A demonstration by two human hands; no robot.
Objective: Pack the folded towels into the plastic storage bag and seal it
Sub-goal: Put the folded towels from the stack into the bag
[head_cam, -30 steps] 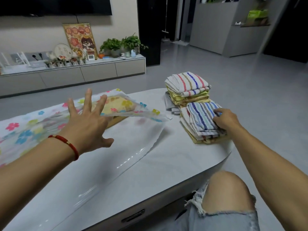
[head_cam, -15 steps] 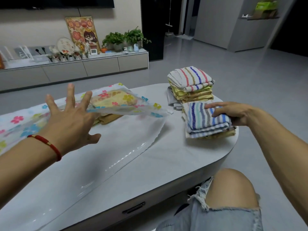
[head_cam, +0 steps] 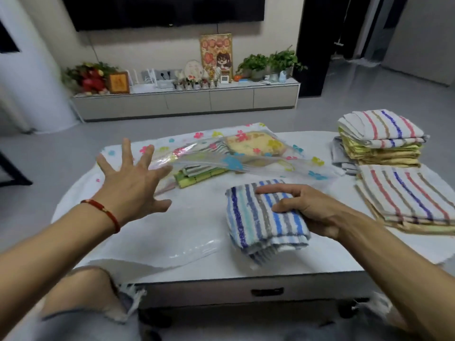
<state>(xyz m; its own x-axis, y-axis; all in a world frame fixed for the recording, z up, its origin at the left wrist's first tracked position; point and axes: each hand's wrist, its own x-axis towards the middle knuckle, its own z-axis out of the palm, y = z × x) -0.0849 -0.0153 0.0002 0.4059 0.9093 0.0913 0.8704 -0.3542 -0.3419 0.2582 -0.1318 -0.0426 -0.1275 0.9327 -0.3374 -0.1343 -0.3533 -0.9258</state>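
Observation:
My right hand [head_cam: 307, 207] grips a folded blue-and-grey striped towel [head_cam: 256, 217] and holds it just above the table in front of the bag's mouth. The clear plastic storage bag [head_cam: 246, 158], printed with coloured flowers, lies across the table with its upper flap raised. Inside it I see a yellow towel [head_cam: 253, 143] and a green one [head_cam: 197, 177]. My left hand [head_cam: 133, 180], a red bracelet on its wrist, hovers spread by the bag's near left side and holds nothing.
Two piles of folded striped towels sit at the table's right: a tall stack [head_cam: 379, 136] behind and a flatter pile [head_cam: 406, 198] in front. The white table [head_cam: 369, 252] has a drawer handle below its front edge. My knees sit under that edge.
My right hand lifted the blue striped towel off the right pile and carried it left toward the bag. The view swung left. My left hand stayed spread by the bag.

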